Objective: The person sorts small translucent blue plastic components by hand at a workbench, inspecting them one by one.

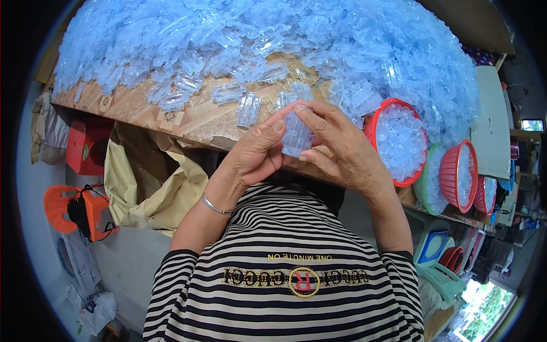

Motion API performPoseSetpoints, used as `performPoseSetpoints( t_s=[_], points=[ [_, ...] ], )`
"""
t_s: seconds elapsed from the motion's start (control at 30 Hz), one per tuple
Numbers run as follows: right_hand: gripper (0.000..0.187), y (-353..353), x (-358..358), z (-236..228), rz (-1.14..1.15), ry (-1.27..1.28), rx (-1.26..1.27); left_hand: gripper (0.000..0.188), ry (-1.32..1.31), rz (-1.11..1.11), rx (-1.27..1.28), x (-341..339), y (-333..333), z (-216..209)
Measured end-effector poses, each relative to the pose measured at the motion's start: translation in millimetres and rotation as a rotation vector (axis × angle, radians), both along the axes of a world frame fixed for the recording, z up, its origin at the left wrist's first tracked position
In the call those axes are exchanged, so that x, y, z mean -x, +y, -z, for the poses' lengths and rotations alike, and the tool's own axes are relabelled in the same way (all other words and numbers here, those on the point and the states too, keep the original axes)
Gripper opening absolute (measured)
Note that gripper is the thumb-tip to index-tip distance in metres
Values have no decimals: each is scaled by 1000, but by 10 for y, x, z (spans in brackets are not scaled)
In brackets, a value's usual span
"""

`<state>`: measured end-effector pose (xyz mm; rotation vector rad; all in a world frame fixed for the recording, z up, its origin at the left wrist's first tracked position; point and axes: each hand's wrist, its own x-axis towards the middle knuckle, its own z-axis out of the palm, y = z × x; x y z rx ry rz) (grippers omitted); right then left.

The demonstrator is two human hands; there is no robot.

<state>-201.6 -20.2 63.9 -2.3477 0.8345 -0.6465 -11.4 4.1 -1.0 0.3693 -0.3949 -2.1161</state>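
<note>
The left hand (pixel 256 151) grips the translucent plastic casing (pixel 297 137) at the desk (pixel 194 118) edge while the right hand (pixel 342 143) pinches its right side, apparently a handling step whose next move calls for steady fingertip control

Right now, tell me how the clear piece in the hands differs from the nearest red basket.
The clear piece is see-through and oblong; the red basket has a round rim. The clear piece is much smaller than the red basket. The clear piece is held between the left hand and right hand; the red basket is not held and contains small clear parts. Both look plastic.
</note>
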Motion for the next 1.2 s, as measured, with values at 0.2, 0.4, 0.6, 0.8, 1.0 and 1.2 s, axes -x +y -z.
performPoseSetpoints(
  t_s=[0.2, 0.4, 0.6, 0.8, 1.0, 1.2],
  points=[
    [64, -7, 2, 45, 0, -3, -31, 63, -7, -13, -12, 2, -1, 41],
    [65, -17, 32, 138, 7, -35, -45, 61, -43, -32, 4, 40, 7, -1],
    [70, 39, 1, 229, 65, -39, 98, 70, -91, -75, 26, 133, 61, -39],
    [70, 28, 67, 181, 58, -101, -18, 86, -591, -143, 296, 161, 98, -9],
    [43, 33, 135, 205, 186, -275, -465, 87, -859, -142, 710, 149, 108, -116],
    [33, 106, 122, 119, 231, -267, -493, 79, -946, -75, 668, 119, 130, -92]
  ],
)
